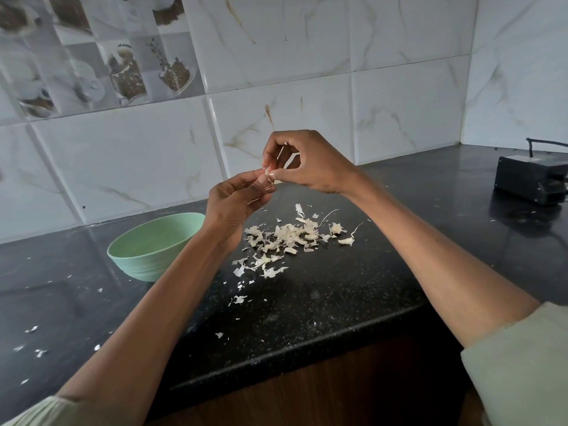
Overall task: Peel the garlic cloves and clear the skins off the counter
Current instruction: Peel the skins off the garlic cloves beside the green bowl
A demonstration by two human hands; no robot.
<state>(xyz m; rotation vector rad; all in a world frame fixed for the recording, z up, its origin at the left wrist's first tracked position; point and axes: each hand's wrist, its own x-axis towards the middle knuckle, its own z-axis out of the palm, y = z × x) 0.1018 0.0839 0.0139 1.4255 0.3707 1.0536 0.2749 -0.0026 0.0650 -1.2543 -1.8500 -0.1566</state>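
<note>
Peeling was well along: both the left hand (236, 198) and right hand (307, 162) pinched a clove (268, 175) above the counter (322, 290); skins (285, 238) lay uncleared beside the bowl (150, 241).

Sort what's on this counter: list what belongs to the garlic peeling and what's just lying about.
Job:
- garlic clove, pinched by left hand and right hand
- garlic skins
- green bowl
- counter

Lying about:
- black box with cable, far right
</note>
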